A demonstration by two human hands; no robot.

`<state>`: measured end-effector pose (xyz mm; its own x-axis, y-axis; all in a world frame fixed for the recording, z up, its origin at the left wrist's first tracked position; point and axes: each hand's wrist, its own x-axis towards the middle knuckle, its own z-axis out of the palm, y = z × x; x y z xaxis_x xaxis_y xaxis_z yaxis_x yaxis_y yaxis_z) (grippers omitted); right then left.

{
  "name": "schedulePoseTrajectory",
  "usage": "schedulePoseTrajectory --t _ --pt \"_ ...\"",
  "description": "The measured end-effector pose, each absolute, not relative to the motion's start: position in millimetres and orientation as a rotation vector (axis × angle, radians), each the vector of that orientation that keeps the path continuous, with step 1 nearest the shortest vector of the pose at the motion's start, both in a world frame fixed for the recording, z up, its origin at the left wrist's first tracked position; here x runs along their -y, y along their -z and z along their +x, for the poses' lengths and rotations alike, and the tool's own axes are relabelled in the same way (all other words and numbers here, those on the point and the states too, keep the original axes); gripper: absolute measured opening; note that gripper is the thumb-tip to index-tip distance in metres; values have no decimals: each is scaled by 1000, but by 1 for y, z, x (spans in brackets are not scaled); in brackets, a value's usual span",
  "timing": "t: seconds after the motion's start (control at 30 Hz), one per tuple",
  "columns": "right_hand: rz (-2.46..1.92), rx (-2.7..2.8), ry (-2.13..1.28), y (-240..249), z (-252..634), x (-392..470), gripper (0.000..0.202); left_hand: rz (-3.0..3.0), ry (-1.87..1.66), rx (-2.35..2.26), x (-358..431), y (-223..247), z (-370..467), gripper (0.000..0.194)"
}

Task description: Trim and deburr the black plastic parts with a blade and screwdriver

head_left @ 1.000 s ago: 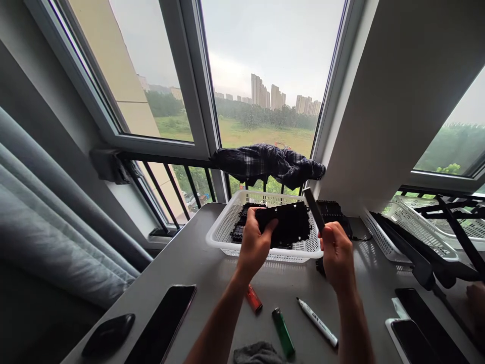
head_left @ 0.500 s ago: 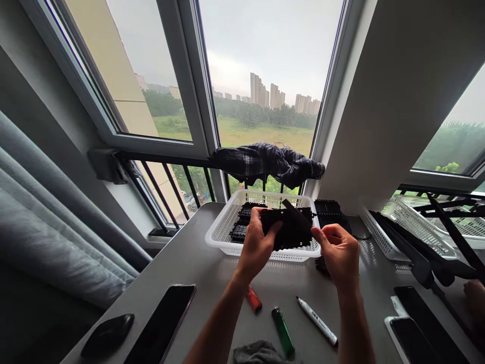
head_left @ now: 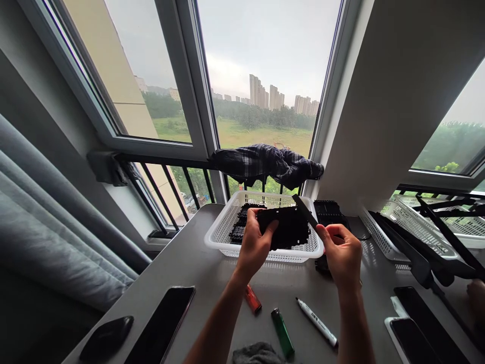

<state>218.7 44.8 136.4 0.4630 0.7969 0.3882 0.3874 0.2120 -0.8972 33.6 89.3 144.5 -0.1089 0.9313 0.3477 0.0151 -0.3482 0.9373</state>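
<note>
Above a white plastic basket [head_left: 212, 236], my left hand [head_left: 254, 247] grips a flat black plastic panel with notched edges [head_left: 290, 230], its thumb lying across the near face. A thin, straight black strip [head_left: 304, 210] is pinched at its lower end between the thumb and fingers of my right hand [head_left: 343, 255]. The strip slants up to the left beside the panel's right end; whether the two touch I cannot tell. Inside the basket, more black notched pieces [head_left: 239, 228] lie partly hidden behind my left hand.
Black ribbed parts [head_left: 329, 210] stand right of the basket. Nearer lie a red lighter [head_left: 253, 299], a green lighter [head_left: 282, 331], a white marker [head_left: 316, 321], a phone [head_left: 161, 326] and a mouse [head_left: 107, 338]. At right are another basket [head_left: 428, 237] and another person's hand [head_left: 476, 293].
My right hand has shifted slightly right, and the strip has moved off the panel's face to its right end, tilting steeper. The panel has moved slightly left in my left hand.
</note>
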Motion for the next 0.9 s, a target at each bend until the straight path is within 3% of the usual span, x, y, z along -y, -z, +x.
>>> schedulePoseTrajectory --t 0.2,0.43,0.67,0.9 --pt "-1348 1234 -459 -137 212 -43 44 1381 -1518 -1040 -88 -145 36 29" --pt "-1432 1076 -245 -138 220 -43 43 1409 -1574 -1104 -86 -147 34 29" --pt "-1357 1239 -380 -137 210 -45 42 1398 -1550 -1072 -83 -149 35 28" --pt "-1412 1069 -218 -138 217 -43 42 1404 -1614 -1139 -85 -149 33 28"
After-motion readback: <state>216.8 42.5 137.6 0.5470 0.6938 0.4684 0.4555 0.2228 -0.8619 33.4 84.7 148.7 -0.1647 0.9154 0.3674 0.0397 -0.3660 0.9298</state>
